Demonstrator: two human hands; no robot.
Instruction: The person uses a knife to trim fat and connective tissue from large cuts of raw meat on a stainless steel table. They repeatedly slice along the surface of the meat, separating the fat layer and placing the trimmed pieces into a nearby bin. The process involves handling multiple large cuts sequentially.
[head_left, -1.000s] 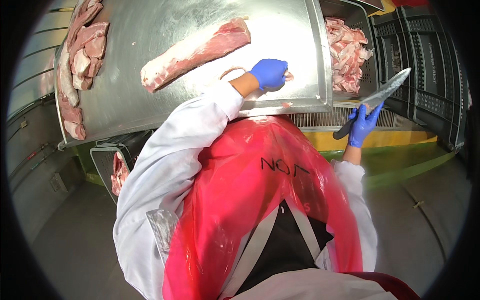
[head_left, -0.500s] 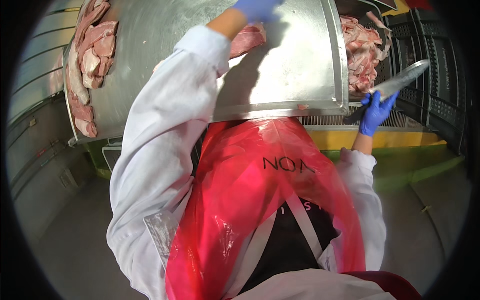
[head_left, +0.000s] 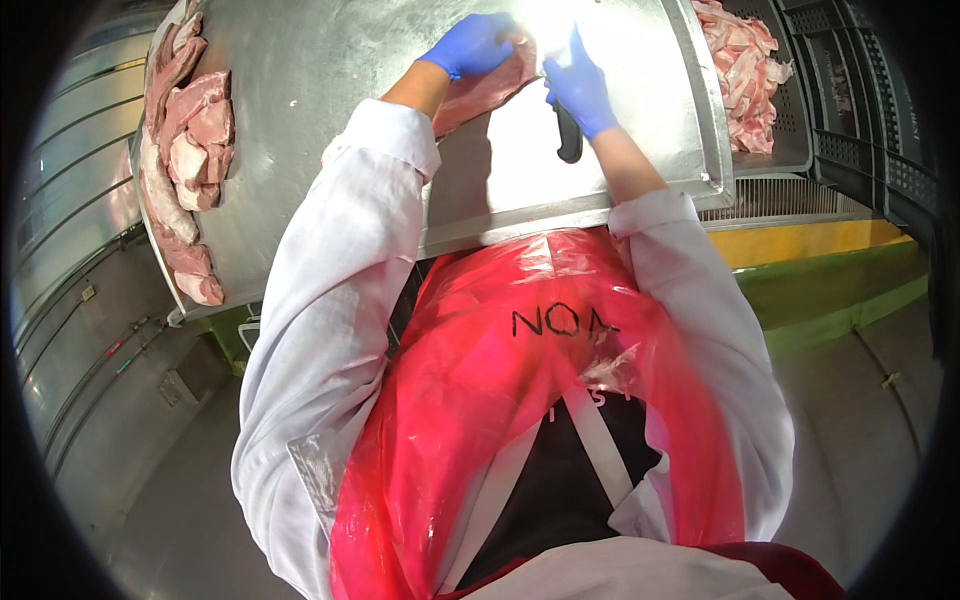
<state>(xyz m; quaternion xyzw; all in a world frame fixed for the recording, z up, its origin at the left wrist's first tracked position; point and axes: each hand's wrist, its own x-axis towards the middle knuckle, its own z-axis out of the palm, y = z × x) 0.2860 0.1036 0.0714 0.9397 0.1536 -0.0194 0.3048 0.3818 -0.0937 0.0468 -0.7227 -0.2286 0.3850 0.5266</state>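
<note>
My left hand (head_left: 468,47), in a blue glove, is closed on the far end of a piece of raw meat (head_left: 490,92) lying on the metal table (head_left: 340,75). Just to the right, my gloved right hand (head_left: 583,92) grips a knife (head_left: 568,137) whose black handle sticks out below the fist toward me. Bright glare on the metal washes out the blade, so whether it touches the meat cannot be made out. Part of the meat is covered by my left hand and wrist.
Several cuts of meat (head_left: 195,140) lie along the table's left edge. Right of the table, a dark crate holds a heap of pale trimmings (head_left: 740,80). More black crates (head_left: 850,110) stand beyond it. A raised rim (head_left: 560,215) runs along the table's near side.
My right hand has brought the knife from over the crates at the right to beside the meat. My left hand has come back nearer and now grips the meat.
</note>
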